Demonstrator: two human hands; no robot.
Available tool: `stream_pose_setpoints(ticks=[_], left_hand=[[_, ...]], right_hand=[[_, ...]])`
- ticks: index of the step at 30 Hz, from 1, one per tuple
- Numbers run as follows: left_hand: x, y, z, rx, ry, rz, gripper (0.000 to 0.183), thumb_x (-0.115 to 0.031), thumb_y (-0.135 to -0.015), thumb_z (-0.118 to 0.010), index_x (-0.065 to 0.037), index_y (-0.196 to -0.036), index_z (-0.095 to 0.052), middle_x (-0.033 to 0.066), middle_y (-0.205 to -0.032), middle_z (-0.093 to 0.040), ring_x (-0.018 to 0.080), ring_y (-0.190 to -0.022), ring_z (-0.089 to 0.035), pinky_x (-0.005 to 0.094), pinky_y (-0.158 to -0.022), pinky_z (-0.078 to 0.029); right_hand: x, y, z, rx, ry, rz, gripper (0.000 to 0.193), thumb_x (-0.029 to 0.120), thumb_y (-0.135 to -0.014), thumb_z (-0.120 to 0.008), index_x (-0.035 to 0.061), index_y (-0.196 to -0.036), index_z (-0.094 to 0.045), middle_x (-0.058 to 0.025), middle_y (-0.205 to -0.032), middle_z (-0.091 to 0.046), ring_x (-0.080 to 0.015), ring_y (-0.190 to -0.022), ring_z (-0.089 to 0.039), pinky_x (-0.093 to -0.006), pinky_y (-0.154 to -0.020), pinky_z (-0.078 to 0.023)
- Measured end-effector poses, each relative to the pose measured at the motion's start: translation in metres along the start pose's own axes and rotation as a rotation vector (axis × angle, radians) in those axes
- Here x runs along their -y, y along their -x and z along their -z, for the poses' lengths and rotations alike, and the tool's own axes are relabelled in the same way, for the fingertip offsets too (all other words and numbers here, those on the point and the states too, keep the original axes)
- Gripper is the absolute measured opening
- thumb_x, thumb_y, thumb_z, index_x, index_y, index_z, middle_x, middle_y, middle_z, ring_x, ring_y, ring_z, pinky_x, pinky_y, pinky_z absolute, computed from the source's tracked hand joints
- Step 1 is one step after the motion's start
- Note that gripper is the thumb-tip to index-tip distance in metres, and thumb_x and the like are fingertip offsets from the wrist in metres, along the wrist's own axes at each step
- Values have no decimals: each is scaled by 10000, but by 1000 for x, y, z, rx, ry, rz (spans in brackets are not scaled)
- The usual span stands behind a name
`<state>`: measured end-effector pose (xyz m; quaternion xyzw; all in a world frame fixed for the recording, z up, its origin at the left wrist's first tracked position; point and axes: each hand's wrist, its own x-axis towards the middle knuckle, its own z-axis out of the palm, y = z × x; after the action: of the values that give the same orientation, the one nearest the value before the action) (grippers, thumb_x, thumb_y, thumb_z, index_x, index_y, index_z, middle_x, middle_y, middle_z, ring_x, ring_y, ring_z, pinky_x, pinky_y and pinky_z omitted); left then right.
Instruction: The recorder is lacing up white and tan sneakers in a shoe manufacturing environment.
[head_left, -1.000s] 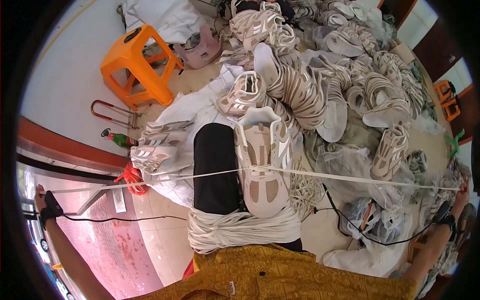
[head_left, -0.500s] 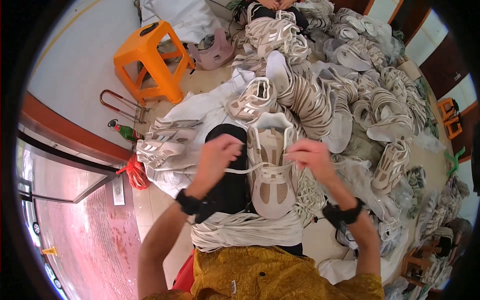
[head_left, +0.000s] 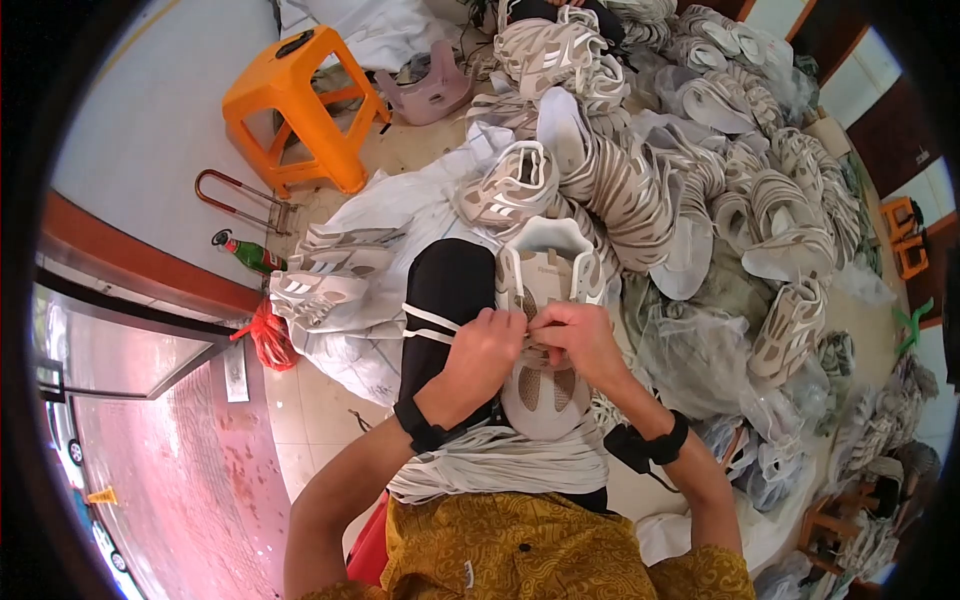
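Note:
A beige and white sneaker (head_left: pixel 546 398) lies over my right thigh, toe toward me and opening away. My left hand (head_left: pixel 484 352) is closed in a pinch over its left eyelet row. A white shoelace (head_left: pixel 430 322) runs from that hand in a loop across my black trouser leg (head_left: pixel 448 272). My right hand (head_left: pixel 582 342) is closed too, thumb and fingers pressed together over the tongue, its fingertips nearly meeting the left ones. What it pinches is too small to make out. A thick bundle of white shoelaces (head_left: pixel 500 462) lies across my lap.
Stacked sneaker uppers (head_left: pixel 630 205) and a large pile of others fill the far and right floor. Several shoes (head_left: pixel 325 275) rest on white sacking at left. An orange stool (head_left: pixel 300 110), a green bottle (head_left: pixel 250 254) and a red bag (head_left: pixel 268 335) stand along the left wall.
Both hands have come inward from either side of the sneaker and now meet over its tongue. The lace stretched leftward before; now it loops over my left thigh.

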<state>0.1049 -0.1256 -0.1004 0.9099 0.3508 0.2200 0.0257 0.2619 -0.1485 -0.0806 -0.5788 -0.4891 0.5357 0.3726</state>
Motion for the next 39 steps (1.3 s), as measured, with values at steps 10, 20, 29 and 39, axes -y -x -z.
stream_pose_setpoints(ticks=[10, 20, 29, 39], left_hand=[[-8, -19, 15, 191, -256, -196, 113, -97, -667, -529, -31, -753, -497, 98, -606, -508, 225, -614, -540, 314, -534, -448], [10, -74, 21, 968, 300, 502, 191, -125, -610, -546, 39, -686, -606, 187, -594, -581, 283, -603, -616, 354, -559, -496], [-13, -66, 28, 752, -178, 21, 95, -85, -634, -559, -13, -658, -615, 155, -648, -590, 284, -632, -609, 372, -520, -468], [-20, -51, 7, 338, 24, -38, 93, -72, -720, -516, -30, -651, -563, 77, -598, -556, 262, -545, -554, 353, -485, -420]], right_hand=[[-25, 6, 44, -210, -130, 138, 43, 15, -678, -586, -4, -703, -616, -13, -620, -561, -74, -558, -509, -202, -520, -397], [-48, 13, 33, -408, 509, 619, 78, 82, -641, -630, 52, -672, -564, -69, -636, -523, -236, -604, -539, -322, -528, -429], [-38, 12, 26, -382, 1037, 934, 59, 79, -569, -545, 55, -587, -494, -59, -577, -438, -205, -571, -507, -311, -497, -427], [-39, 14, 30, -381, 1076, 894, 71, 99, -572, -538, 43, -602, -506, -71, -609, -473, -199, -604, -518, -295, -520, -432]])
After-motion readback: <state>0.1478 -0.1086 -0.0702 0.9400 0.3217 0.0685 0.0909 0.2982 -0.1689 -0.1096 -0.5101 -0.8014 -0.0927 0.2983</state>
